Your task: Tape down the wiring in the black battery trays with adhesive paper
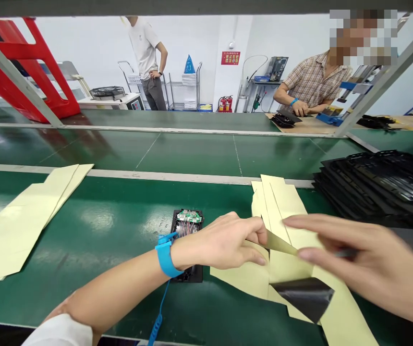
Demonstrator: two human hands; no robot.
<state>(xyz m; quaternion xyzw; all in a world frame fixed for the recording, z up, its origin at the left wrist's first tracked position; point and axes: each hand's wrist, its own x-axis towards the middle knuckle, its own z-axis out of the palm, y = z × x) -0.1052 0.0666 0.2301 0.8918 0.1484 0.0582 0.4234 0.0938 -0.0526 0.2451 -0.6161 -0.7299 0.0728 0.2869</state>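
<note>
My left hand (pixel 230 240), wearing a blue wrist strap (pixel 165 254), pinches the raised edge of a pale yellow sheet (pixel 278 241). My right hand (pixel 365 262) is blurred by motion; its thumb and forefinger are parted around the tip of that raised edge, the thumb at or very near it. More yellow sheets (pixel 291 199) lie overlapping beneath both hands. A black, glossy corner (pixel 305 294) is folded over on top of them. Partly behind my left wrist sits a black device housing (pixel 194 275) with a green circuit board (pixel 189 216) and thin wires exposed.
Several yellow sheets (pixel 22 223) lie on the green bench (pixel 120 230) at left. Black plastic parts (pixel 382 185) are stacked at right. A coiled blue cord (pixel 156 327) hangs from the wrist strap. Across the bench, one person (pixel 314 81) sits working; another (pixel 145 53) stands.
</note>
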